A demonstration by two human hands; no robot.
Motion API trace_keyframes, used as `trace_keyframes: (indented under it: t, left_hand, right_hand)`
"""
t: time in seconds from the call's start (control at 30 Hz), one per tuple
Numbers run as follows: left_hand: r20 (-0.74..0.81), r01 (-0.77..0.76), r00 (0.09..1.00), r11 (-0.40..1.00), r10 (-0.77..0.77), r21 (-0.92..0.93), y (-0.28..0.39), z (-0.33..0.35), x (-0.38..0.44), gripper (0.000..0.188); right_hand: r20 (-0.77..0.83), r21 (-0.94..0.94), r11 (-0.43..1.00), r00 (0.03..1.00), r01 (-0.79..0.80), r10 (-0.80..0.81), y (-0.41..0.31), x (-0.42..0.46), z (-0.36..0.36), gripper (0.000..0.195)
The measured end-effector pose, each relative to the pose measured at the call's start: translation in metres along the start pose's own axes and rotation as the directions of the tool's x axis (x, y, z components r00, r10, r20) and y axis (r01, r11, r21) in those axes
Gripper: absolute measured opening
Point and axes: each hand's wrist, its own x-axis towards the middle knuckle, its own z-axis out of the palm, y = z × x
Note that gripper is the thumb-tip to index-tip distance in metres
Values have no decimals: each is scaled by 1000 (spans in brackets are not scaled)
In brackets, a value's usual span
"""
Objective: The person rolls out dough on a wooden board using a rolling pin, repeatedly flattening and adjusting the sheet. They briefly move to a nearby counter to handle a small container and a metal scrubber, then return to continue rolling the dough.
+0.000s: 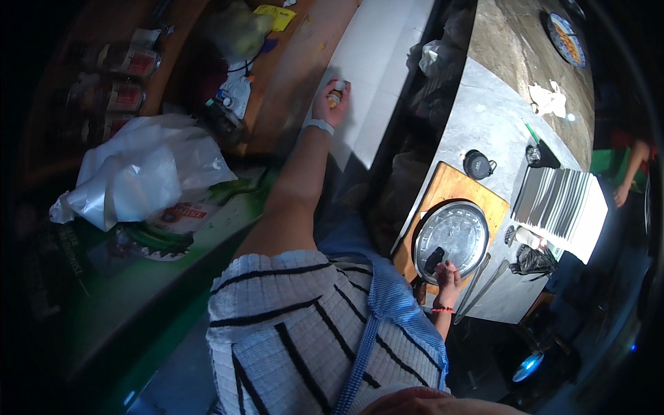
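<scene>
My left hand (334, 104), with a white band at its wrist, is stretched out over the pale tiled floor and holds a small bottle (336, 94) with a whitish cap. My right hand (448, 277), a red beaded bracelet below it, is at the near edge of a round metal tray (456, 233); its fingers are curled, and whether they hold anything is unclear. The tray lies on a wooden board (451, 181) on the grey counter. A dark patch, a thing or a shadow, shows on the tray beside my right fingers. Metal tongs (480, 290) lie right of the tray.
On the counter are a black round container (478, 165), a stack of white sheets or boxes (557, 207), a black plastic bag (531, 261) and a patterned plate of food (566, 40). Clear plastic bags (140, 171) lie on a green chest at left. Another person's arm (634, 168) shows far right.
</scene>
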Motion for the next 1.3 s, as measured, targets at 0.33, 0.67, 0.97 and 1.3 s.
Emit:
trace_keyframes:
  t: [0.33, 0.67, 0.97, 1.3]
  left_hand:
    - [-184, -300, 929, 945, 321, 131, 157, -73, -15, 12]
    - [-375, -250, 795, 820, 477, 514, 184, -73, 1, 26]
    - [312, 95, 574, -440, 757, 893, 251, -112, 38, 32]
    - [480, 264, 593, -720, 646, 642, 250, -72, 44, 34]
  right_hand:
    - [27, -80, 997, 1000, -6, 8, -26, 0, 28, 36]
    - [23, -103, 995, 1000, 14, -12, -31, 7, 43, 34]
    - [31, -263, 964, 999, 38, -31, -37, 12, 54, 32]
    - [141, -409, 901, 985, 147, -97, -54, 16, 82, 28]
